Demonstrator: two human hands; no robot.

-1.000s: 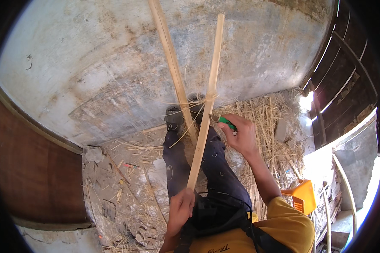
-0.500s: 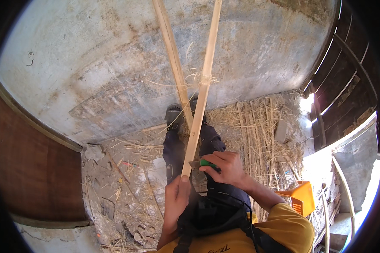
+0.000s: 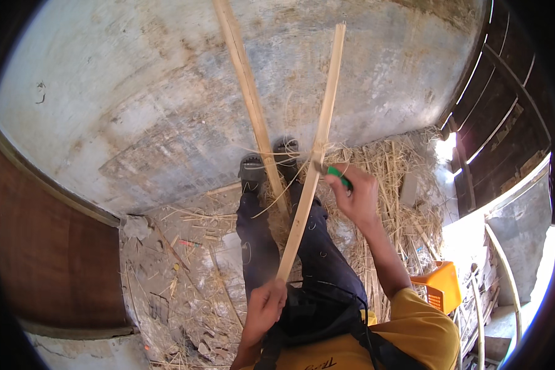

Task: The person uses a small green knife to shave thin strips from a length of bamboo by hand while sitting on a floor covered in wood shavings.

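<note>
My left hand [image 3: 266,308] grips the near end of a long pale strip of wood or bamboo [image 3: 302,222], close to my waist. The strip slants away and a little to the right. My right hand [image 3: 359,196] is closed round the green handle of a knife [image 3: 340,177]. Its blade [image 3: 322,165] lies against the strip about midway along, where thin curled shavings [image 3: 319,148] stick out. A second pale pole [image 3: 248,80] runs from the wall down between my legs; its lower end is hidden behind the strip.
A stained grey wall [image 3: 166,80] stands in front of my shoes [image 3: 253,171]. Straw-like shavings and thin sticks [image 3: 382,209] litter the floor. An orange plastic basket [image 3: 445,287] is at my right, near two leaning poles [image 3: 504,265]. A brown panel [image 3: 49,246] is at the left.
My right hand with the knife has moved away from me along the strip, to its middle. The strip's far end has come down into view and swung right; my left hand is lower.
</note>
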